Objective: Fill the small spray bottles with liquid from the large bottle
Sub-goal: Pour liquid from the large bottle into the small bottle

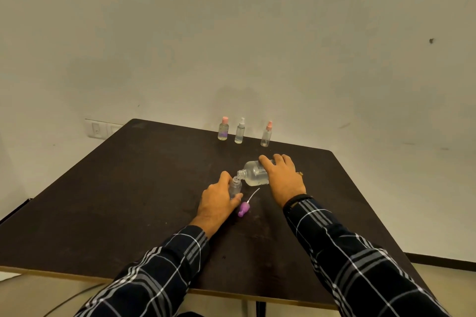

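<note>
My right hand (282,177) grips the large clear bottle (253,174), tipped on its side with its open neck pointing left over the mouth of a small clear bottle (235,186). That small bottle stands upright and uncapped, held by my left hand (219,201). Its purple spray cap (244,209), with a white dip tube, lies on the table just right of my left hand. At the table's far edge stand three capped small bottles: one with a pink cap (223,129), one with a white sprayer (239,131), one with a pink sprayer (266,134).
The dark brown table (128,188) stands against a white wall. Its near edge runs below my forearms and its right edge slants away at the right. A wall socket plate (100,129) sits beside the table's far left corner. A cable hangs below the near edge.
</note>
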